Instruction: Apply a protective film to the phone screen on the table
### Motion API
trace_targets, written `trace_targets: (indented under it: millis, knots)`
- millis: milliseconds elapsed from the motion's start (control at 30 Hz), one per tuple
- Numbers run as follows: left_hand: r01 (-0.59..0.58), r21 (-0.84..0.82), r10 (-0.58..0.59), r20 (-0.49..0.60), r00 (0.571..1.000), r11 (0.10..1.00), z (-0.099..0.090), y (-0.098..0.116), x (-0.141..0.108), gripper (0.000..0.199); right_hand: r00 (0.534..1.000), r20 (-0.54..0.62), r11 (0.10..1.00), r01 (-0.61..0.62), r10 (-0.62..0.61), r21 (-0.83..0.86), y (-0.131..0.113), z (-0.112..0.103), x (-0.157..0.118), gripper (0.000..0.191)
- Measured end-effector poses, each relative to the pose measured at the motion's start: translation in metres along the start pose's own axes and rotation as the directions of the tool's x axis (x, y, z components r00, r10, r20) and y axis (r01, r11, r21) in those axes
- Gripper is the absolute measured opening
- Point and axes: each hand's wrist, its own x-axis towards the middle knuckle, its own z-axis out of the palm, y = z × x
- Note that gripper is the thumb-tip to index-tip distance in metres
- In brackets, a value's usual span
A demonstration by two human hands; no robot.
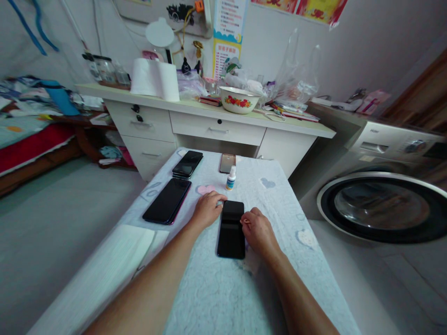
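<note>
A black phone (231,232) lies flat, screen up, on the cloth-covered table (209,293). At its upper left corner is my left hand (208,208), fingers bent, with the fingertips by the phone's edge; whether they grip anything is unclear. My right hand (257,228) is curled beside the phone's right edge, its fingers pressed together; what they hold, if anything, is too small to name. Just beyond the phone stands a small white spray bottle (231,178) with a blue label. Behind it lies a phone-shaped item (227,163) with a light brown surface.
To the left lie a large dark phone (167,201) and a stack of phones (187,164). A white desk (195,108) at the back carries a floral bowl (239,100) and paper rolls (153,79). A washing machine (366,135) stands at the right.
</note>
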Motion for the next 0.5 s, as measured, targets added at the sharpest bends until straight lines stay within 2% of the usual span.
trace_targets:
  millis: [233,500]
  knots:
    - [-0.001,0.007,0.001,0.008,1.0,1.0,-0.0012,0.0011,0.0002,0.032,0.998,-0.025,0.998,-0.052,0.052,-0.029,0.0009,-0.0012,0.0002,0.016]
    - [0.014,-0.013,-0.014,0.006,1.0,1.0,-0.0002,0.001,0.0002,0.034,0.997,0.004,0.995,-0.082,0.083,-0.056,-0.0034,-0.0049,-0.0007,0.019]
